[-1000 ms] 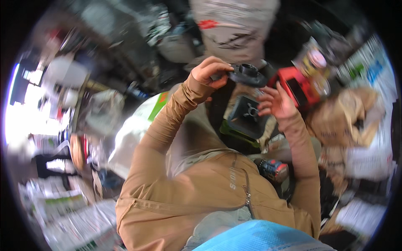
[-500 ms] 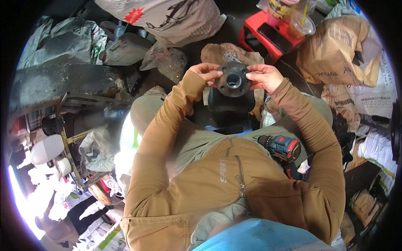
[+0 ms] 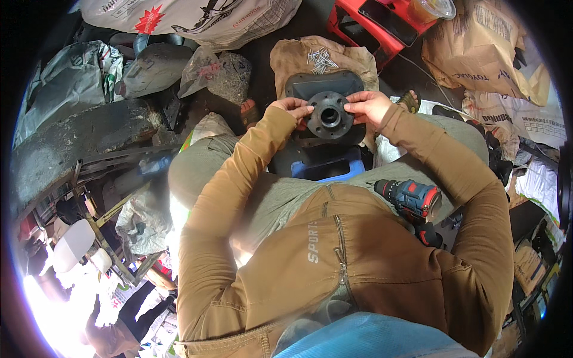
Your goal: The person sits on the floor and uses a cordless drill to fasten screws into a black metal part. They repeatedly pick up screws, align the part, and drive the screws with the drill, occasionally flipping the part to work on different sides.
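Between my hands is a round dark flange [image 3: 339,127] with a raised centre bore and small holes around its rim. The fingers of my left hand [image 3: 292,110] pinch its left edge, while my right hand [image 3: 368,107] grips the right edge. Below it lies a dark plate-like part with rounded corners [image 3: 322,85], partly covered by the flange and my hands. Whether the two parts touch, I cannot tell. Beyond them, a pile of silver screws [image 3: 321,60] rests on a brown cloth [image 3: 285,55]. A blue and black cordless drill [image 3: 412,198] lies on my right thigh.
A blue plastic stool [image 3: 339,169] sits under the parts. At far right stands a red stool [image 3: 357,28] bearing a phone [image 3: 389,22] and a drink cup [image 3: 432,8]. Paper bags [image 3: 486,51] and plastic sacks [image 3: 197,18] surround me. Another person [image 3: 119,328] appears at lower left.
My view has shifted, showing more of the plate-like part and the screws. The flange has come lower relative to the plate and is still held by both hands.
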A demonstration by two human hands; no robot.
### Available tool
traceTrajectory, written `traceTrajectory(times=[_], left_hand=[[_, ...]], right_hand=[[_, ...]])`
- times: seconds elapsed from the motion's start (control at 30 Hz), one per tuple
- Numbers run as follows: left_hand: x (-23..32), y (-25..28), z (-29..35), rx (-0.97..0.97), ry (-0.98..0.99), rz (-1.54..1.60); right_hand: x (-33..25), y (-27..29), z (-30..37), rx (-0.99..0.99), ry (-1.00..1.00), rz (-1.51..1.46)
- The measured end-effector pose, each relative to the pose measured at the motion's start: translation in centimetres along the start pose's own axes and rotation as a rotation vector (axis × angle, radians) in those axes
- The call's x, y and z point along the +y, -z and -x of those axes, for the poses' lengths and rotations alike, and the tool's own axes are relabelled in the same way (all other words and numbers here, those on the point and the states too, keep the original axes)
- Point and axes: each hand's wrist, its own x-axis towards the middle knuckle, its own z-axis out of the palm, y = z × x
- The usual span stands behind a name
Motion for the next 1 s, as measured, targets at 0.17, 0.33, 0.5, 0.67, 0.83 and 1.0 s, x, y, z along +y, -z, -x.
traceTrajectory(times=[0.17, 0.33, 0.5, 0.67, 0.83, 1.0], left_hand=[[-0.1, 0.0, -1.1, 0.017, 0.005, -0.017], [-0.4, 0.1, -1.6, -0.002, -0.032, 0.114], [-0.3, -0.1, -1.6, 0.013, -0.023, 0.102], [0.0, -0.3, -1.4, 0.014, -0.039, 0.092], [0.5, -0.3, -1.3, 0.004, -0.033, 0.093], [0.6, -0.3, -1.3, 0.013, -0.035, 0.111]], right_hand=[[-0.3, -0.2, -1.4, 0.061, -0.03, 0.036], [-0.3, 0.0, -1.6, 0.056, -0.037, 0.037], [-0.1, 0.1, -1.6, 0.06, -0.017, 0.041], [0.0, 0.1, -1.4, 0.042, -0.004, -0.012], [-0.1, 0.1, -1.5, 0.06, -0.01, -0.007], [-0.1, 0.0, -1.4, 0.072, -0.012, 0.004]])
